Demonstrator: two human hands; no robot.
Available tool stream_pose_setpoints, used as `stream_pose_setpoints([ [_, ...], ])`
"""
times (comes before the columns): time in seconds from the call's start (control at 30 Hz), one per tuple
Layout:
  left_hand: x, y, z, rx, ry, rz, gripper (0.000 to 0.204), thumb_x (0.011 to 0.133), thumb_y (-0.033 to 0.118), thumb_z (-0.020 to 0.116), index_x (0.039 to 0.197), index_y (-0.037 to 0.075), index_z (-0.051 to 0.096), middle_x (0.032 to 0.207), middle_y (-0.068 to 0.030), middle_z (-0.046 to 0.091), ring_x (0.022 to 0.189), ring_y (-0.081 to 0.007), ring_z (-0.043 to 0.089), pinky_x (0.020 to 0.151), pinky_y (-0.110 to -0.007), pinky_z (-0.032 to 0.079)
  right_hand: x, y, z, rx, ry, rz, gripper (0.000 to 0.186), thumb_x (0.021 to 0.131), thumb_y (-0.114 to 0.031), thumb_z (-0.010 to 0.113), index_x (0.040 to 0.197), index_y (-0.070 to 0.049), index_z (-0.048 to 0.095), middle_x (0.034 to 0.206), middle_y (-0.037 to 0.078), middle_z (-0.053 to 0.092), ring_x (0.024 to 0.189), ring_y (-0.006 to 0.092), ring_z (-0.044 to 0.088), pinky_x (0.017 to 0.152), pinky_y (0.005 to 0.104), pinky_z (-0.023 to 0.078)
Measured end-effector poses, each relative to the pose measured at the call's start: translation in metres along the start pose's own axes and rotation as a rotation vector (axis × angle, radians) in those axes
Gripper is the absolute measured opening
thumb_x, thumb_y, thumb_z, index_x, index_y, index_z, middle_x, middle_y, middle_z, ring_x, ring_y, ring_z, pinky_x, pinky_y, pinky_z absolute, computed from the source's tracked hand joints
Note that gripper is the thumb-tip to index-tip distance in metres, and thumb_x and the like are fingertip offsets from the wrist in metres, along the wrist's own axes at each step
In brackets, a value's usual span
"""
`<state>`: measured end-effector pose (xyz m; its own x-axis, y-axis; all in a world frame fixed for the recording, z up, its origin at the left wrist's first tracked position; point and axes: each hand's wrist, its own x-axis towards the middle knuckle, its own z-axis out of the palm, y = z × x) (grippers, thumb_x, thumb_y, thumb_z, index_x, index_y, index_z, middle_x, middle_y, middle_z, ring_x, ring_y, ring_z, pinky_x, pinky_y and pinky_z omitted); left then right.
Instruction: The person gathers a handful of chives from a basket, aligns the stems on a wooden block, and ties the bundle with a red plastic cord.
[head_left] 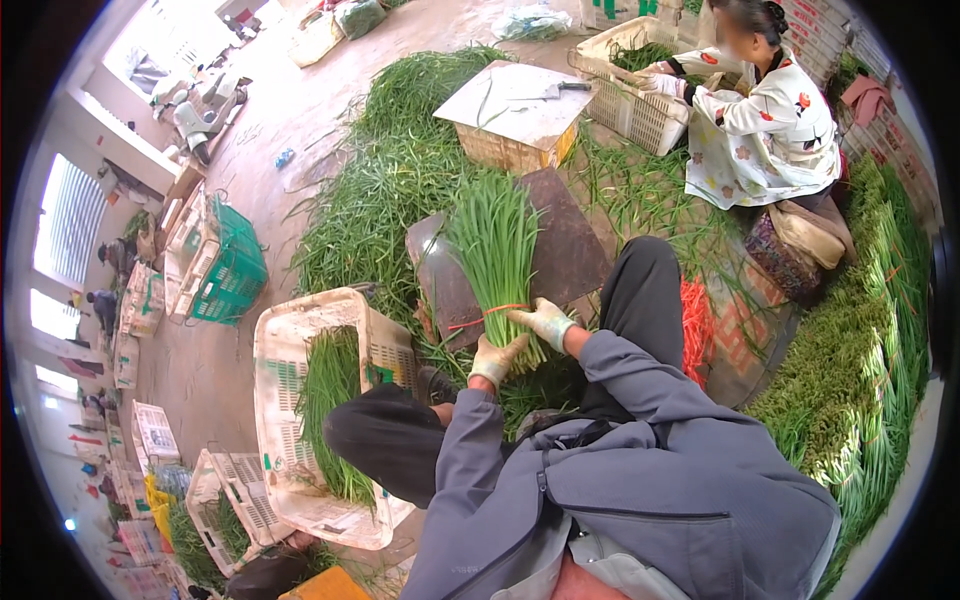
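Note:
A thick bundle of garlic chives [493, 240] lies in front of me, its leaves fanning away over a dark flat board [572, 250]. An orange-red tie [488, 316] crosses the bundle near its stem end, with one loose end sticking out to the left. Wearing a pale glove, my left hand [496, 360] is closed around the stems just below the tie. My right hand [546, 322], gloved too, grips the bundle from the right beside the tie. Most of the fingertips are hidden by the stems.
Loose chives [370, 190] heap beyond the board, beside a box with a white top [510, 90] bearing a knife [573, 88]. A white crate [280, 470] holds chives at my left. Red ties [695, 325] and stacked bundles [860, 330] are right. A co-worker [765, 130] sits far right.

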<state>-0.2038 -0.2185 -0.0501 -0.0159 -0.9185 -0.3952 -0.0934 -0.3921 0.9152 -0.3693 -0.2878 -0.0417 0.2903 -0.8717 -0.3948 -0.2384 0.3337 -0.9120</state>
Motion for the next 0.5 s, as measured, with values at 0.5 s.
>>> stream_pose_setpoints([
  [0.5, -0.005, -0.009, -0.053, -0.299, 0.139, 0.004, 0.075, 0.073, 0.014, 0.086, 0.135, 0.001, 0.046, 0.116, -0.0118, 0.065, 0.099, -0.0220, 0.065, 0.087, -0.035, 0.052, -0.004, -0.016, 0.011, 0.292, -0.221, 0.112, 0.042, 0.097, -0.027, 0.060, 0.129, 0.000, 0.056, 0.117, 0.014, 0.066, 0.096, 0.0252, 0.068, 0.081, 0.0378, 0.055],
])
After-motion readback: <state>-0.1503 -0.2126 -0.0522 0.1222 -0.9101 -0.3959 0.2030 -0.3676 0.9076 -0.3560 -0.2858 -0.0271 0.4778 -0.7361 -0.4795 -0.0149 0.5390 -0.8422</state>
